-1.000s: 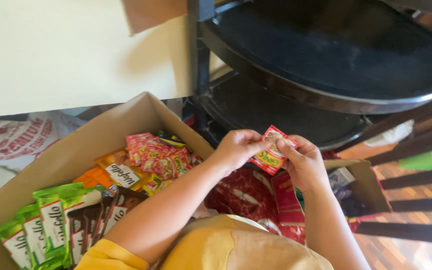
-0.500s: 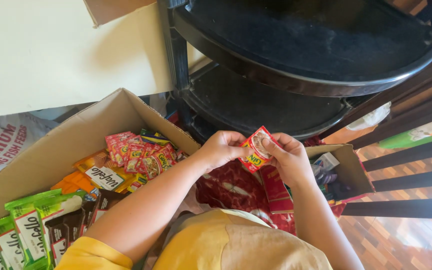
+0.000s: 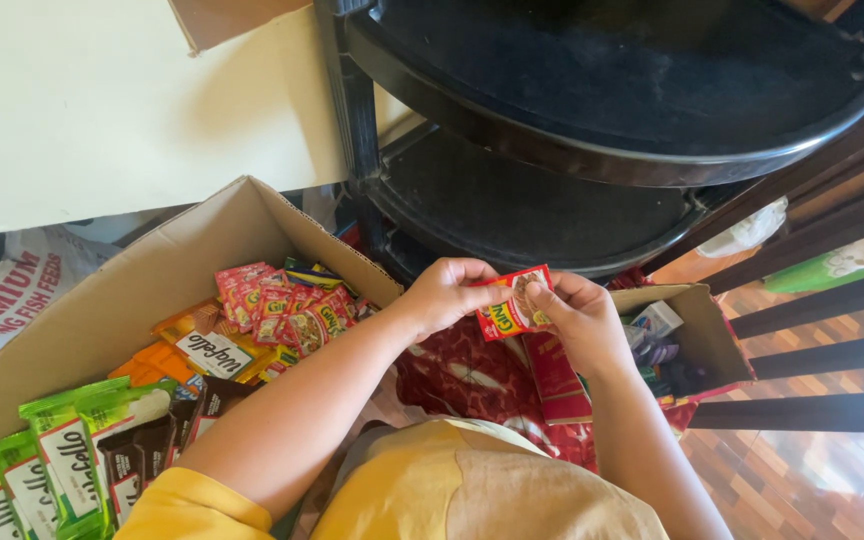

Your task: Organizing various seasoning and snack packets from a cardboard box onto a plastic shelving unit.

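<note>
Just above the yellow-clad lap, both hands pinch one small red sachet (image 3: pixel 512 305): the left hand (image 3: pixel 447 295) grips its nine o'clock edge, the right hand (image 3: pixel 577 320) its three o'clock edge, equally near. Its long axis tilts toward one o'clock. Farther off at nine o'clock, a cardboard box (image 3: pixel 152 270) holds similar sachets.

Bright daylight falls from the right of the frame, leaving glare on the wooden floor (image 3: pixel 802 480) at lower right. The black shelf (image 3: pixel 612 90) at the top stays dark (detail lost). Focus is sharp, with slight wide-angle bending at the edges.
</note>
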